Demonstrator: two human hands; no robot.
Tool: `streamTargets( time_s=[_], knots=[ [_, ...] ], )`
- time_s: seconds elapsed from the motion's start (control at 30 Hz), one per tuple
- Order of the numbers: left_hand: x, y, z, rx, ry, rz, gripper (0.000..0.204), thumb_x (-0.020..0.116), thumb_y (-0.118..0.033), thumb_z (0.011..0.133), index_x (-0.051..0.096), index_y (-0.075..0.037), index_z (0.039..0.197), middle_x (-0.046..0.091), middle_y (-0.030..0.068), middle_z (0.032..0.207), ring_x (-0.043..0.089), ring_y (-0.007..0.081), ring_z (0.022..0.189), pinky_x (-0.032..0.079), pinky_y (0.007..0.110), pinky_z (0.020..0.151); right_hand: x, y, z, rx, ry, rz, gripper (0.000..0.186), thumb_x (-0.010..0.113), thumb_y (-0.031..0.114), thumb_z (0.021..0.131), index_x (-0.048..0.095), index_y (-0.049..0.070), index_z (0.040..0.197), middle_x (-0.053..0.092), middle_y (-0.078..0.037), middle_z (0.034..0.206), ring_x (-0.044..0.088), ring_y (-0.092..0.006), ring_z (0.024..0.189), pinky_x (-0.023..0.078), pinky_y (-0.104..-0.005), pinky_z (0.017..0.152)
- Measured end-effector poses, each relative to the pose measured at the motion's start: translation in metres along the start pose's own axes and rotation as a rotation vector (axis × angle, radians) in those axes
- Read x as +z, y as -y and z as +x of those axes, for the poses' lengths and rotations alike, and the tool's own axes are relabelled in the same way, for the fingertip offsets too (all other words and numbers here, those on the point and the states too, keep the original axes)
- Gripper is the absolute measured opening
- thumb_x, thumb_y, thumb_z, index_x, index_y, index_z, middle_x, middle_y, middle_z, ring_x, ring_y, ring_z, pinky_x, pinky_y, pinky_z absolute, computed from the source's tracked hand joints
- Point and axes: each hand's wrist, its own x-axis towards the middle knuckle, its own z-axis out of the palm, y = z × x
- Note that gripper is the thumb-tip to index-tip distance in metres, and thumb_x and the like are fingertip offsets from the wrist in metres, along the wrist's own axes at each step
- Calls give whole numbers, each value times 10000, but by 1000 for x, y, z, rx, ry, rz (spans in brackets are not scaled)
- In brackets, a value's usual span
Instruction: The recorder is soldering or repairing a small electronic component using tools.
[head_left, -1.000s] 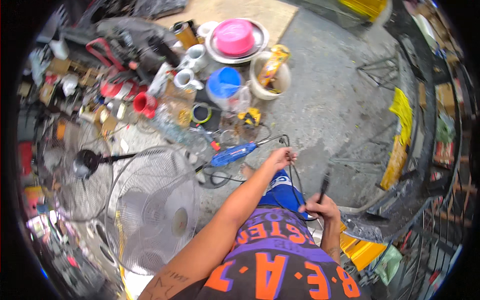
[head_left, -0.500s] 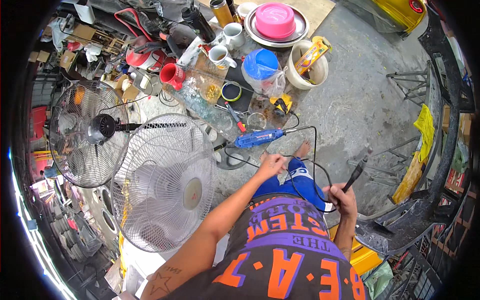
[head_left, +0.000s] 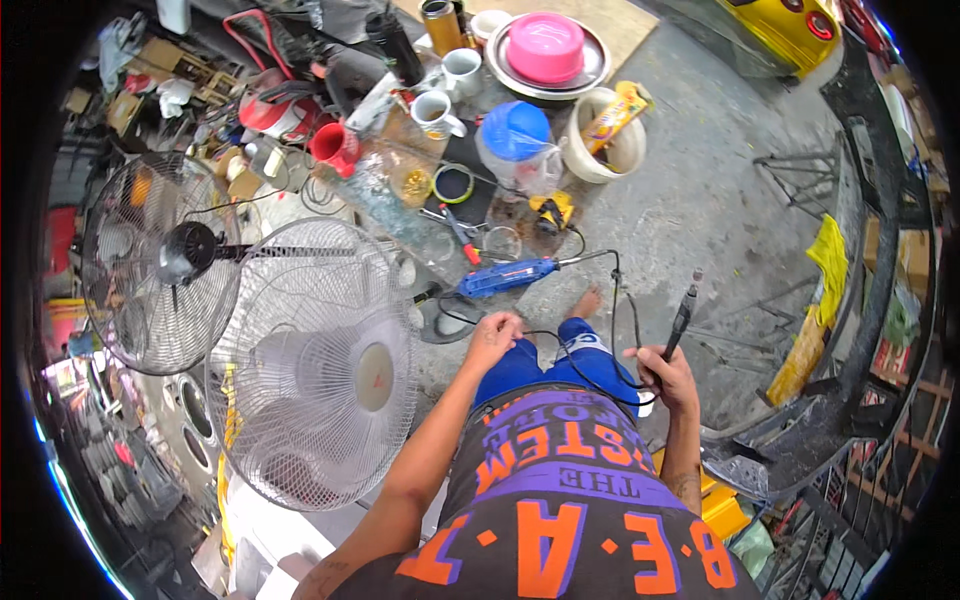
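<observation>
Right hand gripping handpiece, upright above

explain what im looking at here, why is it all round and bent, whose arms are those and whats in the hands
This is a fisheye camera worn on a person's head, looking down, so straight edges curve. The arms are the wearer's own. The right hand holds a thin black handpiece on a flexible shaft. The left hand grips the black cable that runs to a blue rotary tool lying on the concrete floor. Beside it stand a white fan and a grey fan, plus mugs, a blue-lidded jar and a pink bowl.
</observation>
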Motion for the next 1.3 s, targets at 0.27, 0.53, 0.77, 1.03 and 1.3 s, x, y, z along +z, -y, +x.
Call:
streamTargets(
  time_s=[0.27, 0.53, 0.77, 1.03, 1.3],
  knots=[
    [-26, -42, 14, 117, -75, 12, 223, 547, -216, 946, 651, -23, 989, 674, 44, 766, 587, 79, 613, 488, 228, 561, 0, -5, 5, 67, 103, -112, 275, 617, 251, 910, 727, 12, 990, 514, 37, 602, 419, -42, 513, 301, -215, 476],
    [-7, -57, 25, 268, 49, -10, 206, 597, -201, 921, 652, -12, 982, 668, 58, 759, 610, 85, 669, 479, 237, 592, 9, -8, 10, 106, 150, -246, 286, 600, 279, 917, 732, 43, 1012, 546, 23, 626, 456, -52, 555, 343, -221, 510],
    [-40, -44, 117, 293, -601, 632, 182, 600, -145, 867, 635, 28, 824, 644, 215, 665, 658, 304, 564, 503, 427, 584, 10, -29, 25, 105, 161, -461, 304, 566, 266, 928, 711, 62, 1101, 586, 12, 652, 485, -62, 593, 392, -232, 546],
    [-67, -33, 163, 104, -434, 581, 232, 628, -131, 748, 607, 92, 690, 619, 285, 666, 651, 421, 683, 517, 479, 656, 15, -29, 24, 16, 231, -474, 334, 557, 278, 921, 689, 73, 1149, 566, 24, 648, 466, -60, 596, 385, -237, 552],
    [-54, -70, 127, 314, -459, 621, 263, 687, -175, 713, 607, 75, 726, 633, 268, 686, 650, 397, 655, 519, 432, 607, 6, -35, 22, 35, 156, -388, 356, 567, 313, 933, 672, 75, 1176, 582, 19, 672, 476, -78, 614, 393, -248, 566]
  ],
)
